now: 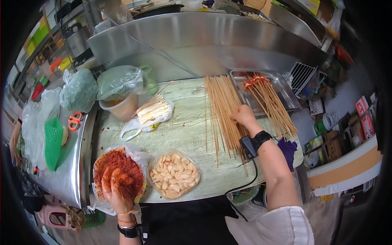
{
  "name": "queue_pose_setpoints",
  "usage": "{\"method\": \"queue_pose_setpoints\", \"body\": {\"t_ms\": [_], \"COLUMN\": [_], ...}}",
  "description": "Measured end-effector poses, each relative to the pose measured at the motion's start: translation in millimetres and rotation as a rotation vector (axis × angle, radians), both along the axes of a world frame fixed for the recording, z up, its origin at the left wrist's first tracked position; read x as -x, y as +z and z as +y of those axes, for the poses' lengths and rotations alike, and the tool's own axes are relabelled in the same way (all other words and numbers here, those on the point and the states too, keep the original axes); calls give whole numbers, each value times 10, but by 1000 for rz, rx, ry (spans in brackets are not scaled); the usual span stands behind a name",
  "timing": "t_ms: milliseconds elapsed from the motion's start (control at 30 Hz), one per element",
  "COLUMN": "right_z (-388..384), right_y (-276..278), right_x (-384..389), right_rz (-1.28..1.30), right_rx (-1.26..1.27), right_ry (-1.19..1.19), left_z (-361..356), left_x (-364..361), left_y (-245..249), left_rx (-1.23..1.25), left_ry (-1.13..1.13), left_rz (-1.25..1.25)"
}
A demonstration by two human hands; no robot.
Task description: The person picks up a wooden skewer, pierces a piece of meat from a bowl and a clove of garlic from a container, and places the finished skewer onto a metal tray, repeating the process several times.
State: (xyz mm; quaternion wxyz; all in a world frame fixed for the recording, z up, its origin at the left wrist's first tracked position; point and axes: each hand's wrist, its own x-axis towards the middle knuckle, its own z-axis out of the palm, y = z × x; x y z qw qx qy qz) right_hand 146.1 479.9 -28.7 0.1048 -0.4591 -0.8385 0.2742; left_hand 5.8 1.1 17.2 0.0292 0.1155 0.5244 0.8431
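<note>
My left hand [116, 188], stained red, rests with curved, parted fingers in a bowl of red minced mixture [124, 163]; whether it holds any is unclear. Beside that bowl sits a clear container of pale garlic-like cloves [173, 174]. My right hand [244, 115] is closed over the long bundle of wooden skewers [222, 106], its fingertips pinched at the sticks, and what they grip is too small to make out. To its right, skewers with red food at their tips [261, 83] lie on a metal tray [290, 97].
Behind the bowl are a bag of short pale sticks [153, 110] and a white tub [120, 107] under a plastic bag. Orange-handled scissors [75, 121] and green netting [53, 143] lie at left. A purple cloth [287, 153] hangs at the right edge.
</note>
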Motion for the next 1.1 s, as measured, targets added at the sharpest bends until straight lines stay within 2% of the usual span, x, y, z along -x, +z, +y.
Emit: {"method": "queue_pose_setpoints", "body": {"t_ms": [33, 100, 167, 233, 267, 300, 333, 367, 400, 433, 567, 633, 700, 767, 800, 833, 900, 1100], "right_z": [-84, -240, -142, -165, -313, -290, -427, -562, -684, -774, -726, -990, -1256, -1484, -1594, -1713, -1939, -2358], "right_y": [144, 386, 323, 527, 678, 752, 870, 1065, 1186, 1290, 1249, 1297, 1290, 1206, 1180, 1157, 1140, 1146], "right_x": [-51, -124, -224, -295, -306, -350, -393, -438, -486, -542, -811, -817, -801, -761, -734, -702, -644, -550], "right_rz": [-6, 148, 251, 161, 165, 148, 303, 336, 409, 488, 842, 896, 950, 1052, 1065, 1064, 1038, 952], "right_rx": [2, 249, 348, 335, 334, 377, 418, 442, 414, 382, 420, 387, 347, 363, 377, 378, 428, 513], "right_ry": [11, -82, -39, 118, 15, 66, -11, 32, -17, -20, 281, 254, 226, 156, 148, 147, 154, 184], "left_z": [4, 8, 6, 62, -35, -101, -185, -281, -392, -509, -769, -871, -897, -960, -850, -803, -707, -477], "left_x": [-15, -15, -8, 6, 96, 106, 109, 219, 243, 301, 469, 495, 518, 601, 577, 550, 505, 472], "left_y": [30, 33, 21, 59, -65, -70, 28, -51, 90, 165, 273, 289, 262, 159, 241, 257, 263, 169], "left_rx": [-9, 16, -16, -39, -29, -105, -157, -114, -255, -236, -257, 55, 149, 920, 1046, 1047, 1493, 1765], "left_ry": [-26, 32, -20, -1, -64, -42, -80, 29, -63, -28, 3, 18, 2, 42, 148, 147, 31, 138], "left_rz": [-18, -30, -40, -88, -85, -115, -96, -54, -77, -78, 8, -55, -45, 422, 741, 740, 887, 1048]}}
